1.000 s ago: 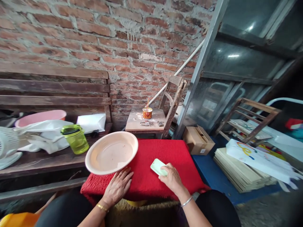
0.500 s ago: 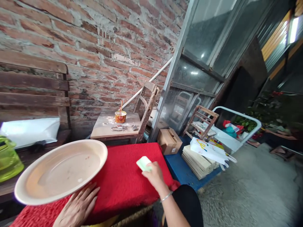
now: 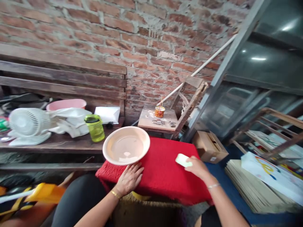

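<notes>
A pale green, rounded rectangular block (image 3: 183, 160), too blurred to name more exactly, is pinched in my right hand (image 3: 197, 169) over the right part of the red cloth (image 3: 163, 170). Its near end is hidden by my fingers. My left hand (image 3: 130, 177) lies flat on the cloth's near edge, fingers stretched out towards the rim of a wide cream basin (image 3: 127, 146). The basin rests on the left end of the cloth, with a small whitish patch on its floor.
On the wooden bench (image 3: 78, 148) at left stand a white fan (image 3: 29, 123) and a green bottle (image 3: 95, 128). Behind the cloth, a small table (image 3: 148, 119) holds a tin (image 3: 159, 111) and padlocks. A cardboard box (image 3: 209, 146) and stacked boards (image 3: 251, 186) lie at right.
The view has swung left, so everything sits further right and more of the bench shows. My right hand still grips the pale green block; my left hand stays flat by the basin.
</notes>
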`<state>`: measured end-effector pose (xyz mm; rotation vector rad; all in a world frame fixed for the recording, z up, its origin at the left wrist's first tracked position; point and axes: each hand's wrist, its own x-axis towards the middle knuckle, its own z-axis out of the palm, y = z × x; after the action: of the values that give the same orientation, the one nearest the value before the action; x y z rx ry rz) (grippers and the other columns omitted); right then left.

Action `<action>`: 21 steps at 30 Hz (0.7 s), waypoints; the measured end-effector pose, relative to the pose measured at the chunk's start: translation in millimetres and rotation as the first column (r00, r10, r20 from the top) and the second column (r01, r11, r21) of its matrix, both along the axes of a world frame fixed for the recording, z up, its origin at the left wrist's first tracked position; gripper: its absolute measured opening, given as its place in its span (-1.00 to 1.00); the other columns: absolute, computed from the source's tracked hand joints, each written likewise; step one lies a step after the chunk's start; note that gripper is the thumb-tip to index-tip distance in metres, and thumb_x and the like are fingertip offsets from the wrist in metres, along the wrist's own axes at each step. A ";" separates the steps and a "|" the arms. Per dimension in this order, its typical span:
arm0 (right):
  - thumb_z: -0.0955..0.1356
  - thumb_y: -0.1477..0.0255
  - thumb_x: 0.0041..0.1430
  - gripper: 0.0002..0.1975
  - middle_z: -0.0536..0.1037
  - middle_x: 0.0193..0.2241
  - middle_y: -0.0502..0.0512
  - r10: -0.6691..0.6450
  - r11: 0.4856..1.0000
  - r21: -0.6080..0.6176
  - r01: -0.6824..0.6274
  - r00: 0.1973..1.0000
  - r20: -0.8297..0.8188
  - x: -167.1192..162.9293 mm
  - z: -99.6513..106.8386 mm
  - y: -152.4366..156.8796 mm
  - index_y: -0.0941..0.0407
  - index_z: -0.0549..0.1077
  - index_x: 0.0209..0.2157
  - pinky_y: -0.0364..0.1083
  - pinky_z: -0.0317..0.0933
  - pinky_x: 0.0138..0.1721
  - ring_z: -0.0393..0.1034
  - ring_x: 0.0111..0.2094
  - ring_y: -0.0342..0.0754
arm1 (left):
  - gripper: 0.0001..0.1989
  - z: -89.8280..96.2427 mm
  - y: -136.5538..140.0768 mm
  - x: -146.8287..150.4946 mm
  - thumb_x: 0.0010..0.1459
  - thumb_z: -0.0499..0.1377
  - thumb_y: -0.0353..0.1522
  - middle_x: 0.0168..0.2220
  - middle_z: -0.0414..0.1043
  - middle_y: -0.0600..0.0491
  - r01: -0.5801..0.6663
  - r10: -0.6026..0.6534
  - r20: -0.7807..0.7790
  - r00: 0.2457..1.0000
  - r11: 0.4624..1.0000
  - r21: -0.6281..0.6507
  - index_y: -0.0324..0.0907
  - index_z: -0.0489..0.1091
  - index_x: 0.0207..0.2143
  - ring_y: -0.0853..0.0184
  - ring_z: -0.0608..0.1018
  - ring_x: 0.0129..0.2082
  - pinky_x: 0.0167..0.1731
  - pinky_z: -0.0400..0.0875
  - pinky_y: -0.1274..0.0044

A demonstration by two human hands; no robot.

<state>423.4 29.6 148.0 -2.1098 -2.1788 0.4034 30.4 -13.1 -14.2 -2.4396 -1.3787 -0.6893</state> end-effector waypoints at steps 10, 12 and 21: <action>0.46 0.36 0.03 -0.71 0.53 -0.25 0.12 0.145 0.989 0.020 -0.145 0.989 0.008 -44.5 2.6 18.7 0.04 0.66 -0.16 -0.09 0.19 -0.26 0.46 -0.28 0.00 | -0.68 8.8 -3.0 -0.2 0.39 0.11 -0.29 0.17 0.50 -0.02 0.015 -0.014 0.034 0.999 0.999 -0.038 -0.02 0.49 0.12 0.18 0.48 0.20 0.27 0.24 0.30; 0.50 0.35 -0.02 -0.69 0.53 -0.22 0.07 0.259 0.966 0.034 -0.257 0.963 -0.072 -96.1 -12.1 23.4 0.00 0.66 -0.16 -0.11 0.20 -0.19 0.45 -0.23 -0.02 | -0.68 8.5 -2.2 -1.3 0.39 0.11 -0.30 0.17 0.51 -0.01 0.018 -0.018 0.017 1.000 0.999 -0.028 -0.01 0.49 0.12 0.18 0.48 0.20 0.26 0.25 0.31; 0.50 0.38 -0.06 -0.61 0.56 -0.14 0.05 0.154 0.988 0.023 -0.153 0.979 -0.133 -29.3 -46.1 21.4 -0.02 0.64 -0.11 -0.11 0.30 -0.10 0.51 -0.15 -0.01 | -0.65 1.2 -1.8 -1.6 0.35 0.11 -0.35 0.20 0.48 -0.01 0.004 -0.004 0.002 1.000 0.999 -0.036 0.00 0.48 0.14 0.18 0.48 0.20 0.29 0.21 0.31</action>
<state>394.1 51.0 101.9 -1.8555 -2.2665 0.5251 28.8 -14.9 -13.0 -2.4705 -1.3986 -0.6738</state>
